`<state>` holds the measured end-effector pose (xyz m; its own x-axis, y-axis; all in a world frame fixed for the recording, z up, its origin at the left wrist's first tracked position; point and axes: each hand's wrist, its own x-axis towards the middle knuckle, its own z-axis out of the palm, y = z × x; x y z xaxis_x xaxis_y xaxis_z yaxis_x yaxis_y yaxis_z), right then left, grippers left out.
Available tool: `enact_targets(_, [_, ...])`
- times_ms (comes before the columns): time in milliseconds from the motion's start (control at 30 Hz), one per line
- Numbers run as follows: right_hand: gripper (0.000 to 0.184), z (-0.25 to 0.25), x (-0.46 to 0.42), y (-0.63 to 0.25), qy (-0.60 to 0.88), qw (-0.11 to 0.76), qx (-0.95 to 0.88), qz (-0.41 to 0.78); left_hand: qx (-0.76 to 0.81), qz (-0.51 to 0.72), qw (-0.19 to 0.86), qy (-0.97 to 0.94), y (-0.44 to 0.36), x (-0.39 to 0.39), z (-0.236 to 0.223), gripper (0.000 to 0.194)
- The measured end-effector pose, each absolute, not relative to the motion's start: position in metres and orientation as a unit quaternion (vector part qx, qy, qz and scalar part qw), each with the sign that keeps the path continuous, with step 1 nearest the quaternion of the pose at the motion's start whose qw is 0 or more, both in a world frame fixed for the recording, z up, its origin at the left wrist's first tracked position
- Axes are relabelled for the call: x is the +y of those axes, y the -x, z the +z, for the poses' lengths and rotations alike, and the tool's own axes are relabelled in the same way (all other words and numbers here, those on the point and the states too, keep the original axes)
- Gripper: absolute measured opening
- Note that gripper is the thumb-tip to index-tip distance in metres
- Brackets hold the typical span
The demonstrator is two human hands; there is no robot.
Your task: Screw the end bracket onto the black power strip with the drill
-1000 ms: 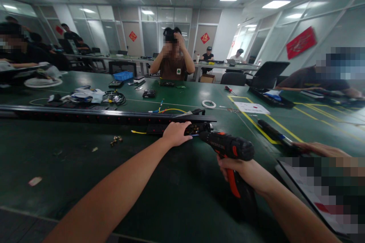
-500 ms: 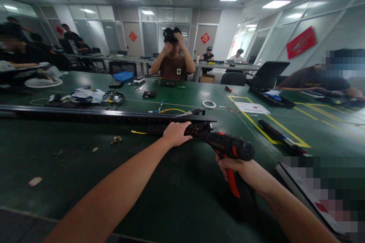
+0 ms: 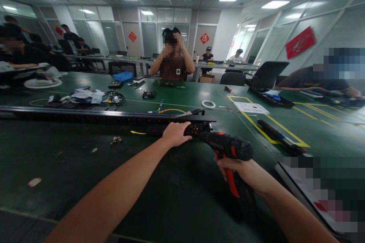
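Note:
My right hand [image 3: 235, 167] is wrapped round the grip of a black and orange cordless drill [image 3: 228, 145], which points left. Its tip meets the open end of a black electrical module [image 3: 196, 129], where small brass-coloured parts show. Around the module's near side my left hand [image 3: 176, 133] is closed, thumb toward the drill and fingers over the top. Just behind lies a long black rail [image 3: 94, 115] with small red marks. A yellow wire [image 3: 138, 132] sticks out to the left of the module. The exact contact of the drill tip is too small to make out.
Brass screws [image 3: 115, 141] lie in a small pile on the green table [image 3: 71, 182]. Bundled cables [image 3: 88, 95], a white ring [image 3: 208, 104] and a blue basket [image 3: 123, 76] are farther back. A black pen-shaped power tool [image 3: 281, 136] rests at right. A person sits opposite.
A co-worker's hand at right has let go of the black pen-shaped tool and left view. The drill's tip has shifted slightly at the module; my left hand stays in place.

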<state>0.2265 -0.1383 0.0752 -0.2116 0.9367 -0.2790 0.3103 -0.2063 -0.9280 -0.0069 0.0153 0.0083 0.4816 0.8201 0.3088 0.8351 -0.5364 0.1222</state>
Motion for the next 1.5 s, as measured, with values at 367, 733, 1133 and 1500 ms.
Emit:
enact_targets(367, [0.019, 0.077, -0.1377, -0.2262, 0.553, 0.285, -0.565, 0.542, -0.477, -0.17, 0.017, 0.862, 0.0074, 0.0167, 0.0066, 0.065])
enact_targets(733, [0.018, 0.0776, -0.1378, -0.2267, 0.542, 0.29, -0.566, 0.549, -0.473, -0.172, 0.024, 0.864, 0.0067, 0.0176, 0.0048, 0.066])
enact_targets(1133, [0.019, 0.0754, -0.1368, -0.2277, 0.546, 0.291, -0.57, 0.541, -0.473, -0.17, 0.02, 0.864, 0.0073, 0.017, 0.0061, 0.065])
enact_targets(1500, [0.018, 0.0766, -0.1375, -0.226, 0.544, 0.287, -0.572, 0.542, -0.475, -0.171, 0.016, 0.863, 0.0069, 0.0171, 0.0064, 0.065])
